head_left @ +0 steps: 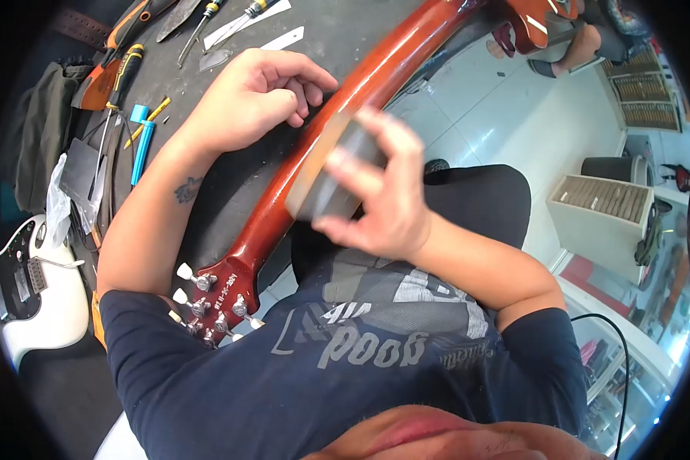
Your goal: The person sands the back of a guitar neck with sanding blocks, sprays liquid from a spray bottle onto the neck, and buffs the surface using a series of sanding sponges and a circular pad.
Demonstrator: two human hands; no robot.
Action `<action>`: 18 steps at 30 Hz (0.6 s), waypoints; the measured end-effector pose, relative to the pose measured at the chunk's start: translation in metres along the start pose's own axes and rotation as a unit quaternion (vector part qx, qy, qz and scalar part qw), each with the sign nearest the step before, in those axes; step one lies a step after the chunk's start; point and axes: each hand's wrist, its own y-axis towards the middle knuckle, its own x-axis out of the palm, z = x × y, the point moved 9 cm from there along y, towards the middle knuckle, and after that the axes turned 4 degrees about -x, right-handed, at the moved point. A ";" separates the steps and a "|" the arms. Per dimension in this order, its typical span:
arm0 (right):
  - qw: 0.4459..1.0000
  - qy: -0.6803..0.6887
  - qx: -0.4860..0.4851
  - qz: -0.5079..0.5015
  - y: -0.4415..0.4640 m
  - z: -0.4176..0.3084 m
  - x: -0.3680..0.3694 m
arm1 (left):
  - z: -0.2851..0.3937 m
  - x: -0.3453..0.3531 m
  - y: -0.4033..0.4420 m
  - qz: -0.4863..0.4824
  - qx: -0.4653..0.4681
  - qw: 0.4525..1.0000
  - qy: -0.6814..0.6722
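A glossy reddish-brown guitar neck [284, 184] runs diagonally, back side up, from the headstock [228, 287] at lower left to the top of the view. Tuning machines with pale buttons sit on the headstock, beside handwritten markings. My right hand [391, 192] is closed round a dark block [333, 184] with a light tan edge, held against the neck; both are blurred by motion. Just left of the neck is my left hand [272, 96], its fingers loosely bent and apart, holding nothing, with the index fingertip at the neck's edge.
Screwdrivers [126, 73], a blue tool [142, 149], a yellow pencil [149, 119] and metal rulers [284, 38] lie on the dark bench. A white guitar [50, 307] is at left. At right stand a white box [598, 222] and glass cases; another person's leg [579, 54] shows at upper right.
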 end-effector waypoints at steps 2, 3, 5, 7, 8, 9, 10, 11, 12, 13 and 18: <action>0.999 0.000 -0.030 0.018 0.001 0.019 -0.005 | -0.001 0.002 0.000 -0.002 -0.009 1.000 0.005; 0.997 -0.068 0.040 -0.003 0.020 0.043 -0.019 | -0.001 0.001 -0.001 0.006 -0.007 1.000 0.019; 0.974 -0.012 0.107 0.200 0.013 0.083 -0.037 | -0.002 0.002 -0.001 0.004 -0.004 1.000 0.023; 0.987 0.000 0.099 0.128 0.014 0.061 -0.025 | 0.002 0.000 0.000 0.003 0.002 1.000 0.020; 0.998 -0.026 0.052 0.022 0.011 0.028 -0.010 | 0.002 0.000 0.000 0.000 0.003 1.000 0.013; 1.000 0.027 -0.013 0.003 0.003 -0.003 -0.001 | 0.001 0.001 0.000 -0.008 0.001 1.000 0.004; 0.999 0.052 -0.015 0.003 -0.001 0.001 0.001 | 0.000 0.001 0.000 -0.003 -0.002 1.000 0.015; 1.000 -0.015 0.012 -0.008 0.007 0.020 -0.010 | 0.000 0.001 0.000 0.001 -0.005 1.000 0.024; 0.996 -0.082 0.036 -0.022 0.019 0.048 -0.018 | 0.000 0.001 0.000 0.008 -0.005 0.999 0.032; 0.996 -0.065 0.051 0.033 0.015 0.059 -0.020 | 0.002 0.002 -0.001 0.009 -0.001 1.000 0.028; 0.999 0.000 -0.009 0.045 -0.004 0.030 0.002 | 0.002 0.000 0.000 0.001 -0.005 1.000 0.015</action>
